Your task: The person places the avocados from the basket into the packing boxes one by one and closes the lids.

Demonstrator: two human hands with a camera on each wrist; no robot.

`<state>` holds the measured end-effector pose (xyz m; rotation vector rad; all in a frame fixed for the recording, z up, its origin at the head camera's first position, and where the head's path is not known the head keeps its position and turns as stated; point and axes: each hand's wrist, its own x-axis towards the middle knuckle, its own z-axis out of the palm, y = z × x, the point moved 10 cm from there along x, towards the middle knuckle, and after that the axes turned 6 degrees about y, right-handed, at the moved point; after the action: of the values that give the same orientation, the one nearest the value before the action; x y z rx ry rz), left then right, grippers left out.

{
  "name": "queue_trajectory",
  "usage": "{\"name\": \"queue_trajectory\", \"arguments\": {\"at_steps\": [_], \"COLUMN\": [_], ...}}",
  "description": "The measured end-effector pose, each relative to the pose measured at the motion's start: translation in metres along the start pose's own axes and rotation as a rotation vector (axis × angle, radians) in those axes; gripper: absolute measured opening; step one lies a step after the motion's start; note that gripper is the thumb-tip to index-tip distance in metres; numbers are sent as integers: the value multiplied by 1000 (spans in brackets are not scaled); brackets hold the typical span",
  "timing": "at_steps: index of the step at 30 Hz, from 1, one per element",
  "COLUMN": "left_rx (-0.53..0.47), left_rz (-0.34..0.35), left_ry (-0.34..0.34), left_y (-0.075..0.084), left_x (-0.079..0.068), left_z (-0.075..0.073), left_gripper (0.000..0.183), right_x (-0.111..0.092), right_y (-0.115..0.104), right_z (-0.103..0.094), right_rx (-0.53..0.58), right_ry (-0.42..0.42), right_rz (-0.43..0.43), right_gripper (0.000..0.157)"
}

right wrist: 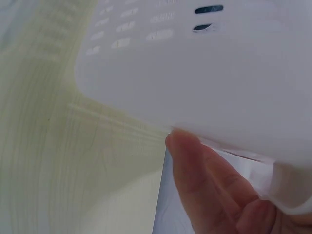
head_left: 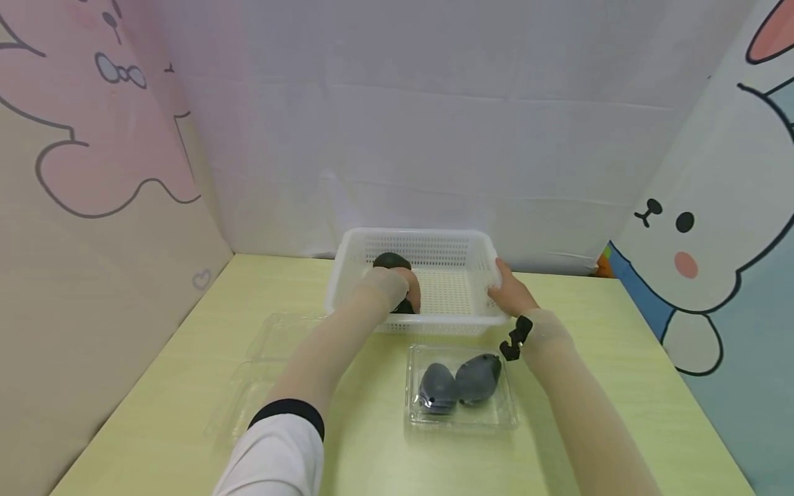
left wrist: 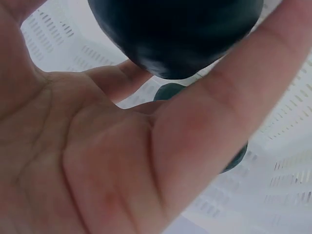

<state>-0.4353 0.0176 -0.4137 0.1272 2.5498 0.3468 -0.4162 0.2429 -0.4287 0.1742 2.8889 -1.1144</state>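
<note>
A white perforated plastic basket (head_left: pixel 443 321) stands at the back of the table. My left hand (head_left: pixel 400 284) reaches inside it, with thumb and fingers around a smooth dark fruit (left wrist: pixel 175 36). Other dark green pieces (left wrist: pixel 168 91) show behind that hand, partly hidden by the fingers. In the head view a dark fruit (head_left: pixel 391 260) shows just beyond the hand. My right hand (head_left: pixel 513 293) grips the basket's right end, and in the right wrist view its fingers (right wrist: pixel 187 163) touch the rim. The exact kind of fruit cannot be told.
In front of the basket, a clear plastic box (head_left: pixel 462 420) holds two dark greyish fruits (head_left: pixel 477 379). Further left lies transparent plastic packaging (head_left: pixel 273 339), partly behind my left forearm. A white cloth wall (head_left: pixel 434 151) rises behind the pale yellow table (head_left: pixel 372 455).
</note>
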Motion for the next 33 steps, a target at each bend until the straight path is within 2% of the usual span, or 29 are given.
{"name": "queue_trajectory", "arguments": {"at_steps": [4,14,23,28,33], "left_rx": [-5,2,-14,33,49], "left_rz": [39,64,75,121,100], "left_ry": [11,2,38,56,59], "left_y": [2,3,3,6,6], "left_x": [3,10,8,7,9], "left_z": [1,8,5,5,5], "left_gripper": [28,29,13,13,18], "right_x": [1,1,-1,2,4], "right_y": [1,4,2,4,3], "right_z": [0,3,1,4,4], "right_rx": [4,7,21,34,25], "right_ry": [6,-6,-6,-5,-5], "right_rz": [0,2,21,25,20], "right_gripper": [75,75,75,74,74]}}
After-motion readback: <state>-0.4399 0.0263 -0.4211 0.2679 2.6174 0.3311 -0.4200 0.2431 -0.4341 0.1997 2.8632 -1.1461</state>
